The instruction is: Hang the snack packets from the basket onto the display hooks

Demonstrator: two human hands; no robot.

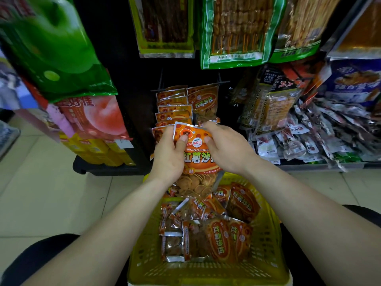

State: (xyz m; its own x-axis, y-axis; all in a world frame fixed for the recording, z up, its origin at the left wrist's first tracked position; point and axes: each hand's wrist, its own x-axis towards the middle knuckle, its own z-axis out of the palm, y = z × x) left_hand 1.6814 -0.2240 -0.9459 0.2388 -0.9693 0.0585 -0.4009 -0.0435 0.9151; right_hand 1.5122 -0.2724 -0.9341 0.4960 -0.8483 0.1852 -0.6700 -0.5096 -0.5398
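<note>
One black display rack, hung above with large green-edged snack bags and fitted lower down with short display hooks. One yellow plastic basket on the tiled floor below the rack, holding several orange sweet-potato crisp packets lying loose; these are the work left, seemingly about as many as are hung. One stack of like packets already on the left hook and one single packet on the right: task partly done. One held packet, upright above the basket, just in front of the stack, not seen threaded. Left hand pinches its upper left part, thumb on the face; right hand pinches the upper right likewise.
</note>
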